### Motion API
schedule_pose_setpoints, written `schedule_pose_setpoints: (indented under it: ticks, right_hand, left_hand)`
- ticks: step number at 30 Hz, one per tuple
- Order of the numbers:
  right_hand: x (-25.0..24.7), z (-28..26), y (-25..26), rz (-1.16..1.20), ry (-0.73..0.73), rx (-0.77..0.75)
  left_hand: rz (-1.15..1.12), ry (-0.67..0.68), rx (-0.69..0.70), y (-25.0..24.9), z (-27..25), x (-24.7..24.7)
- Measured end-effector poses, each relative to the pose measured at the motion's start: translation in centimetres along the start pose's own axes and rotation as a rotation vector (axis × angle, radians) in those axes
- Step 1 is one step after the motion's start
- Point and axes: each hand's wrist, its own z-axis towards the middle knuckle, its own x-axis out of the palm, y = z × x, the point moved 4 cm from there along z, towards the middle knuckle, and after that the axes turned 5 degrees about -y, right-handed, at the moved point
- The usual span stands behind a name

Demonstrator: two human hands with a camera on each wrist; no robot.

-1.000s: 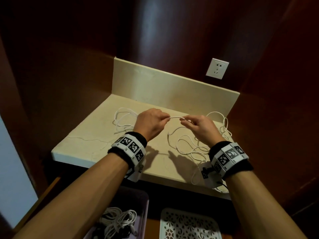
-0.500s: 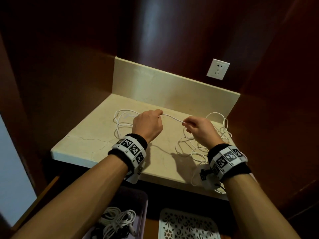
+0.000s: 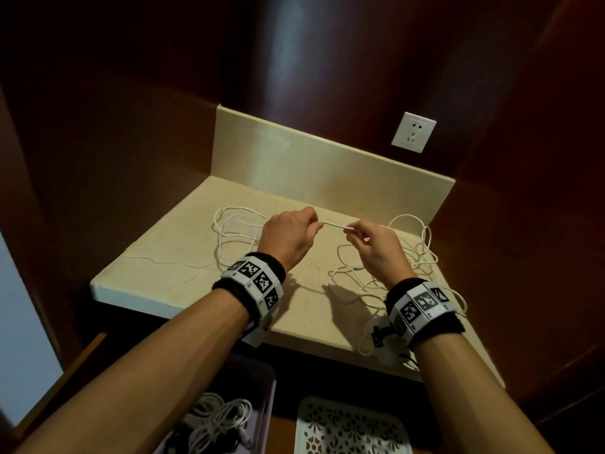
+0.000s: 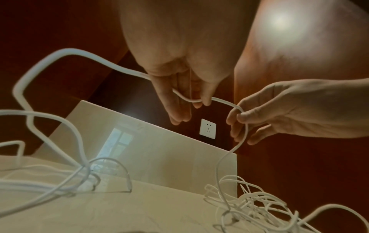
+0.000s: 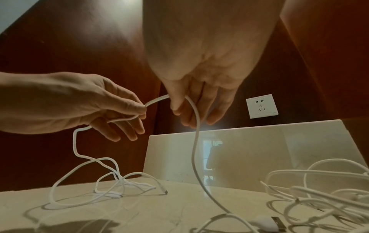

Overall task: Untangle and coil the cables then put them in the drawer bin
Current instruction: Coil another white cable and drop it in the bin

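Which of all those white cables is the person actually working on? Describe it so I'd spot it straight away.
Start at the cream stone counter below the wall socket. Above its middle, the left hand and right hand pinch one white cable. It alone is lifted and stretched between two hands; the tangled cables lie on the counter.

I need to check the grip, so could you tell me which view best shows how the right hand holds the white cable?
The left wrist view: the right hand pinches the white cable in plain sight. The right wrist view shows it running across the fingers; the head view shows mostly knuckles.
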Motion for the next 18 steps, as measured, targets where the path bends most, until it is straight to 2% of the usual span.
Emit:
schedule_pose_setpoints:
  ticks: [2, 5, 10, 12, 18]
  right_hand:
    - [0.2, 0.4, -0.6, -0.054, 0.008, 0.066]
    - [0.1, 1.2, -0.5, -0.007, -0.016, 0.128]
    - [-0.9, 2.5, 0.8, 0.035, -0.039, 0.082]
    - [-1.0, 2.5, 1.1, 0.135, -0.046, 0.095]
    - [-0.4, 2.6, 2.0, 0.641, -0.094, 0.258]
  left_hand:
    - [-0.011, -0.014, 0.001, 0.0, -0.1, 0.2]
    - [-0.036, -0.015, -0.023, 0.1, -0.1, 0.5]
    - [-0.191, -0.073, 0.046, -0.5, 0.3, -0.6]
    - [-0.185, -0.082, 0.066, -0.3, 0.5, -1.0]
    - [-0.291, -0.046, 0.027, 0.8, 0.5, -0.5]
